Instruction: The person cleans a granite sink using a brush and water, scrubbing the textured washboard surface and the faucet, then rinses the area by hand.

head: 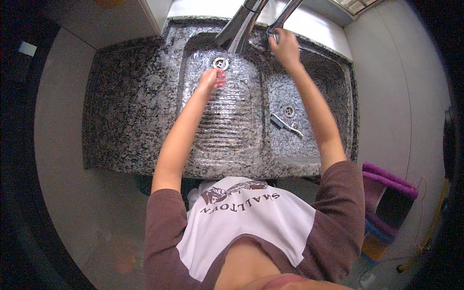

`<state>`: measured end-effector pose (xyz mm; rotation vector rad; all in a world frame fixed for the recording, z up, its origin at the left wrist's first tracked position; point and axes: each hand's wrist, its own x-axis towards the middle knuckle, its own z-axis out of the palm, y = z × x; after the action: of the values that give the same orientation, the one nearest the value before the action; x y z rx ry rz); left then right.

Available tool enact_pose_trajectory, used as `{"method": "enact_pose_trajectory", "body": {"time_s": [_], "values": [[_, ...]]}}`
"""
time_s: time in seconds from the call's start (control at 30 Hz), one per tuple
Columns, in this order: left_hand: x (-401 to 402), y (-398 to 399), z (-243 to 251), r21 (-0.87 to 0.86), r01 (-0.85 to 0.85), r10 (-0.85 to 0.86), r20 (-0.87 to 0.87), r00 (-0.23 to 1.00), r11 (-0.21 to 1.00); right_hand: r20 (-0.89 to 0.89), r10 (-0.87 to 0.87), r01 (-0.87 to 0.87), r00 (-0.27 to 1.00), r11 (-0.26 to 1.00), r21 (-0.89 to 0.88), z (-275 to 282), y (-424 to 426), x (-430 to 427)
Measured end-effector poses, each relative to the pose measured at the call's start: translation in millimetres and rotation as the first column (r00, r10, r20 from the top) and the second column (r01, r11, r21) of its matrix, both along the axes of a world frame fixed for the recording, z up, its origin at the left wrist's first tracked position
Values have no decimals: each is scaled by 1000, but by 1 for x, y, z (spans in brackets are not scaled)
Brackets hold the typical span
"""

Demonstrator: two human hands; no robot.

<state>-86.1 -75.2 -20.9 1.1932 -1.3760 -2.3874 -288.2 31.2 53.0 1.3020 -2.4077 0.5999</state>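
Note:
A thin stream of water falls from a metal faucet [241, 30] at the head of a speckled granite laundry sink. My left hand [212, 79] is under the stream with its fingers curled, just below the round drain [220, 63] of the ribbed washboard basin [232, 119]; whether it holds anything is hidden. Up at the right, my right hand [284, 47] is at the handle end of a second metal fixture [286, 16], slightly blurred, its grip not clear. In the right basin [286, 90] lies a scrubbing brush with a white handle [286, 125], beside another drain [289, 111].
The granite counter [123, 108] extends to the left of the basins. A raised divider [265, 145] separates the two basins. Tiled walls [380, 90] stand close on the right, with purple and blue containers [389, 181] low beside me.

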Motion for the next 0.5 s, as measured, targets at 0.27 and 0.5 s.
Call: {"method": "enact_pose_trajectory", "body": {"time_s": [0.27, 0.5], "values": [[-22, -6, -13, -183, -191, 143, -249, 958, 964, 743, 658, 546, -117, 668, -506, -79, -70, 168], [-25, -5, -2, -520, -56, -55, -197, 979, 852, 574, 792, 790, -206, 481, -380, -76, -88, 172]]}}
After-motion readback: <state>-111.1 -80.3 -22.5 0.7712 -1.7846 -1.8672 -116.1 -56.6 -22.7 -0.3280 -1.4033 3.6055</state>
